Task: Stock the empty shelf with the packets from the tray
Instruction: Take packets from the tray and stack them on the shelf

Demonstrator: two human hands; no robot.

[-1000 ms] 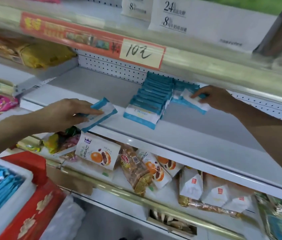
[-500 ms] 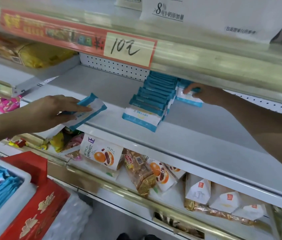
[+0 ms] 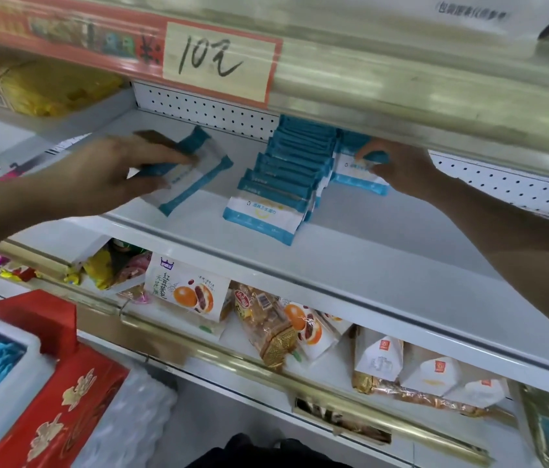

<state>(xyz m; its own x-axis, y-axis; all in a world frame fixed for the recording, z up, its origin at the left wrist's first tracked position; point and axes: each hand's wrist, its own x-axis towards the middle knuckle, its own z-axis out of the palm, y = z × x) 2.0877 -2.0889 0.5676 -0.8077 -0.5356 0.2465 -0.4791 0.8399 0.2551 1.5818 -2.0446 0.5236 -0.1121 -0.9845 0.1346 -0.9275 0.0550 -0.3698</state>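
Tray [image 3: 20, 363] is bottom left, white rim, more blue packets inside, low and well apart from the shelf [image 3: 384, 251]. My left hand [image 3: 107, 170] grips a packet [image 3: 199, 170] by one end, fingers over, thumb under. There may be two pinched together; motion blur, can't tell. It hangs tilted over the left part of the shelf and doesn't seem to touch the board.

In the middle, a row of packets [image 3: 280, 190] lies overlapped front to back like shingles. Just right of it, at the back, my right hand [image 3: 398, 167] pinches the top edge of another packet [image 3: 357, 177], which touches the row's side. The upper shelf edge [image 3: 435, 106] hangs close over that hand.

Risks:
- If I let go on the left while the packet is tilted and off the board, I expect slick film to skid over the front lip onto the bread bags [image 3: 266, 329] below.
- If the right hand shoves sideways, the leaning row probably fans out or slumps, since nothing braces it.
- Both hands busy at once, with blur: easy to misjudge either placement.

Packets look flat and thin: white face, teal bands on both ends, small print in the middle. I judge them light, floppy and slippery, so an edge pinch could let one droop.
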